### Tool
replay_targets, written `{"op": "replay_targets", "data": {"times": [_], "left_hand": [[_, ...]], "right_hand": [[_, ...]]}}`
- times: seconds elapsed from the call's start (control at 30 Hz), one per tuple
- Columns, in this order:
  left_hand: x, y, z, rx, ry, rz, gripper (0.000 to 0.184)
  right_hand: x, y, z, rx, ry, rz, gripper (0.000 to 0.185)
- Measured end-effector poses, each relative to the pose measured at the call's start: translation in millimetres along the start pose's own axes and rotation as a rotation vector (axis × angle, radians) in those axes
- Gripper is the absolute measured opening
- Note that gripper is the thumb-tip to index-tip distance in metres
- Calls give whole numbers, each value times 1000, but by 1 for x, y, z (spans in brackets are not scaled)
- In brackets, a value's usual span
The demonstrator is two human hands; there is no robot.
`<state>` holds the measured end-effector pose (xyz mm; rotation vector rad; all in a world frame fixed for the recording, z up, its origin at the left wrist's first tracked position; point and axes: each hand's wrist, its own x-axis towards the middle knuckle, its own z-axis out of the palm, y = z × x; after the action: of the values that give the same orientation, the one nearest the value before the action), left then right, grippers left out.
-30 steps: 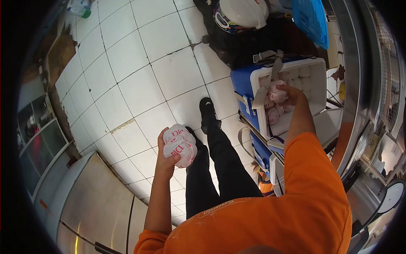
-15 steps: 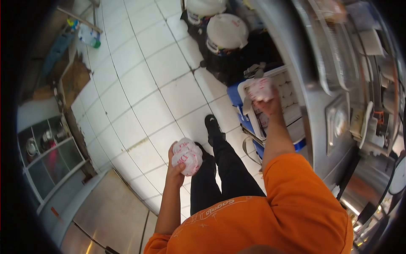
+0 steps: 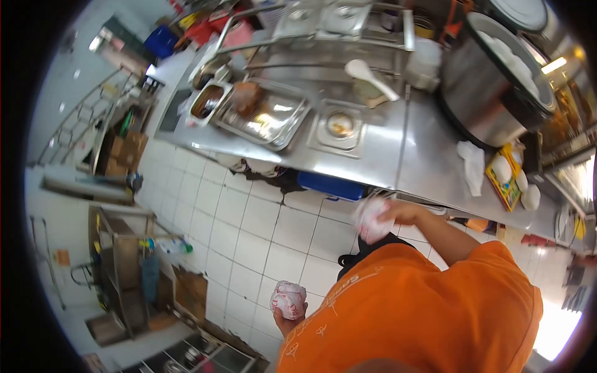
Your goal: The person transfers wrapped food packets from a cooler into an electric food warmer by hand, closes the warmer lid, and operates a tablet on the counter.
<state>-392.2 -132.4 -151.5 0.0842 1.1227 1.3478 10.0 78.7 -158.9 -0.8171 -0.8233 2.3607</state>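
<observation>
Low over the tiled floor, my left hand is closed around white paper-wrapped bundles with red print, held one against the other. My right hand grips another wrapped bundle, blurred by motion, just off the front edge of the steel counter. Beneath that counter, part of the blue cooler shows; its inside is hidden.
On the counter are a metal tray, a white rice paddle, a large steel cooker and a yellow packet. A metal rack stands at the left. Covered tubs sit under the counter.
The view has swung up from the floor to the counter. My right hand has come out of the cooler with its wrapped bundle. My left hand still holds its bundles.
</observation>
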Motion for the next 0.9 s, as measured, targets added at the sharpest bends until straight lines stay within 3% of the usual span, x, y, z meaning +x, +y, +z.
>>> {"op": "replay_targets", "data": {"times": [0.1,0.17,0.2,0.27,0.3,0.4,0.43,0.5,0.53,0.6,0.7,0.83,0.9], "left_hand": [[-11,18,62,140,-15,78,81],[4,-14,113,158,36,116,79],[12,-30,138,168,62,135,79],[44,-27,155,50,-87,-86,78],[44,-32,182,127,-170,-83,77],[39,-64,264,110,-182,-105,75],[42,-79,284,124,-154,-73,75],[48,-99,306,190,-329,-104,77],[52,-107,314,217,-414,-117,78],[53,-121,330,206,-381,-137,80],[37,-137,360,145,-375,-116,79],[27,-147,388,69,-272,-77,76],[27,-152,401,63,-245,-63,75]], "right_hand": [[-74,-52,-25,-78,393,-251,59],[-103,-72,-77,-273,569,-339,59],[-132,-96,-92,-299,635,-273,60],[-144,-107,-99,-308,747,-99,63],[-138,-99,-115,-379,834,-225,67],[-152,-101,-127,-939,1126,-353,70],[-151,-100,-129,-1271,1104,-464,70],[-151,-100,-126,-1943,976,-687,70],[-152,-96,-126,-1934,925,-667,66],[-154,-88,-128,-1917,810,-632,58],[-172,-122,-117,-1755,577,-319,57],[-180,-149,-129,-1580,466,-210,59],[-194,-168,-123,-1054,355,-249,58]]}}
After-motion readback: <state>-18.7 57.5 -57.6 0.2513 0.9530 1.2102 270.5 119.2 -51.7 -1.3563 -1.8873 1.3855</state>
